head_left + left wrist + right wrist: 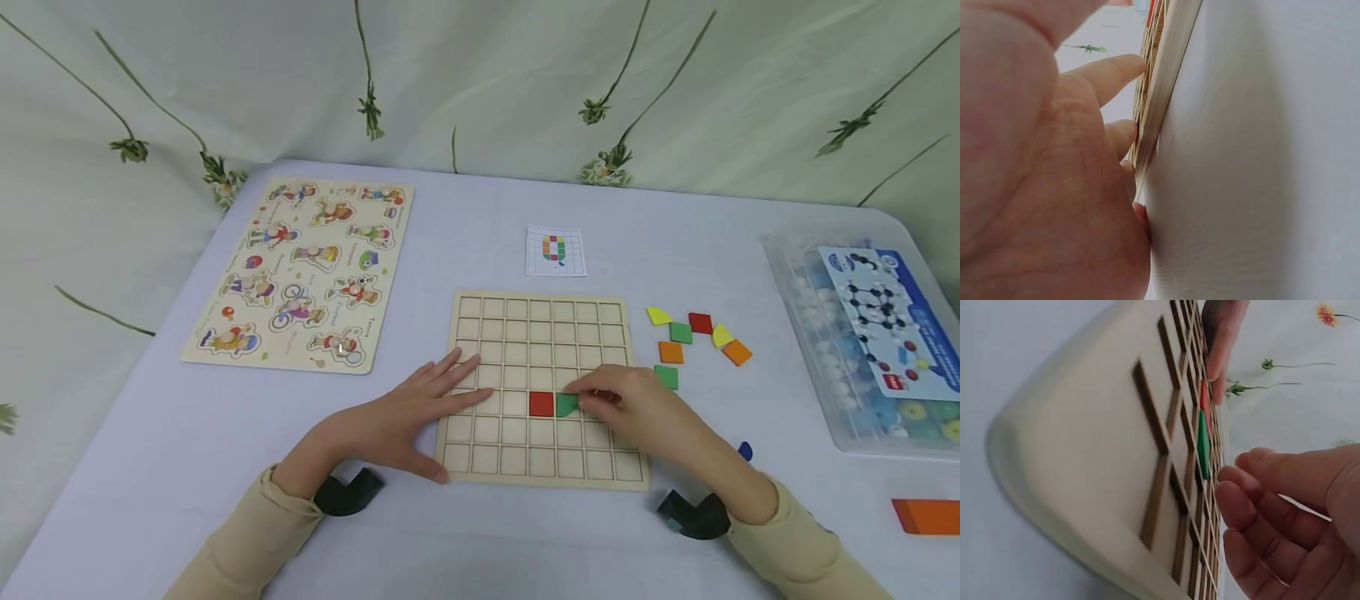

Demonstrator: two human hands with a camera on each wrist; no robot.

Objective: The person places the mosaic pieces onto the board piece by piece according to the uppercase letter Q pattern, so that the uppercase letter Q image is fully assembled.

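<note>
On the wooden grid board (pixel 512 460), a red square tile (pixel 541 404) lies in one cell. Beside it, to the right, is a green tile with one rounded corner (pixel 566 405). My right hand (pixel 633 408) is at the green tile, its fingertips overlapping that tile in the head view. From the right wrist, a small gap shows between the loosely curled fingers and the green tile (pixel 1203 445). My left hand (pixel 397 417) is spread over the board's left edge, fingertips on the grid and thumb by the lower left corner.
Several loose tiles, including a yellow piece (pixel 658 316) and an orange square (pixel 671 352), lie right of the board. Behind it is a pattern card (pixel 556 265). A picture puzzle board (pixel 348 250) sits left; a plastic box (pixel 840 433) and orange block (pixel 930 517) sit right.
</note>
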